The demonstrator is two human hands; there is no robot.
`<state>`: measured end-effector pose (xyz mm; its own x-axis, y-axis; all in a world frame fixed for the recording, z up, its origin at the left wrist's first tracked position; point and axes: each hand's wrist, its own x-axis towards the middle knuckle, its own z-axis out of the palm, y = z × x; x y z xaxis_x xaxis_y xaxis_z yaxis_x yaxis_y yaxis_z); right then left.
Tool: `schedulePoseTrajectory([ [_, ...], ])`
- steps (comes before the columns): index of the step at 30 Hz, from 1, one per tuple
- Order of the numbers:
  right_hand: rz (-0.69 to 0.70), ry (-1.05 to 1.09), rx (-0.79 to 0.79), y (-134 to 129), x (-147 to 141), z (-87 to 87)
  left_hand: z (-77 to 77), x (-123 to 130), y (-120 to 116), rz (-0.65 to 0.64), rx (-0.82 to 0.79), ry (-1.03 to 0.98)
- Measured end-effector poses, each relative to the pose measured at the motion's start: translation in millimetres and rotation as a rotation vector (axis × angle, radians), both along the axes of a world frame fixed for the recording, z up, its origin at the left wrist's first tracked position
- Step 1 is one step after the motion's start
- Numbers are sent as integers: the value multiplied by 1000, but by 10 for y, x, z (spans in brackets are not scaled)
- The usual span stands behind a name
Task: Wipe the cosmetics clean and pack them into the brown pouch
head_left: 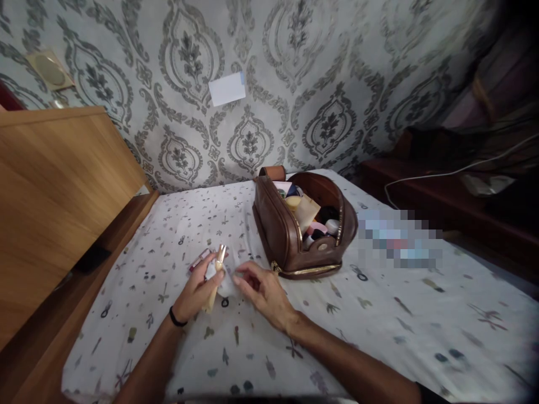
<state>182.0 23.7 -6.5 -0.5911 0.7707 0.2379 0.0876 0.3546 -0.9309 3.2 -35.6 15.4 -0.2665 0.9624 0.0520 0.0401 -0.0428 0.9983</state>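
My left hand (197,287) is closed around a slim cream-coloured cosmetic tube (211,298) with a shiny metallic cap pointing up and away. A small dark red item (197,262) shows just behind the left fingers; whether it is held or lies on the cloth I cannot tell. My right hand (263,292) hovers a little to the right of the tube, fingers loosely curled, thumb and forefinger apart, touching nothing visible. Beyond it stands a brown leather toiletry bag (269,224), unzipped and with its lid up. Inside are several cosmetics, among them a beige packet (307,213).
A white printed cloth (138,314) covers the surface. On the left rises a wooden cabinet (63,185). Blurred-out items (396,238) lie right of the bag, near a dark red ledge (429,191) with a white cable. Patterned wallpaper (295,123) closes off the back.
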Motion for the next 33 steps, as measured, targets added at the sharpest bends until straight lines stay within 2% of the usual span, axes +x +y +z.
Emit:
schedulePoseTrajectory([
  [3, 0, 147, -110, 54, -18, -37, 56, 20, -44, -280, -67, 209],
  [4, 16, 179, -144, 72, -28, -53, 59, 35, -55, -330, -59, 259],
  [8, 79, 222, -269, 117, -72, -113, 5, 46, -71, -352, -6, 356],
  [12, 70, 240, -380, 132, -93, -130, -27, -59, -44, -332, -49, 384],
  [19, -43, 376, -494, 170, -104, -133, 118, -236, -1, -172, -115, 261],
  [23, -5, 378, -498, 158, -115, -152, 124, -300, 3, -47, -204, 65],
  [27, 61, 256, -441, 114, -115, -162, 49, -315, 30, 107, -133, -60],
  [33, 139, 38, -250, 73, -71, -125, -23, -229, 69, 358, -65, -230],
])
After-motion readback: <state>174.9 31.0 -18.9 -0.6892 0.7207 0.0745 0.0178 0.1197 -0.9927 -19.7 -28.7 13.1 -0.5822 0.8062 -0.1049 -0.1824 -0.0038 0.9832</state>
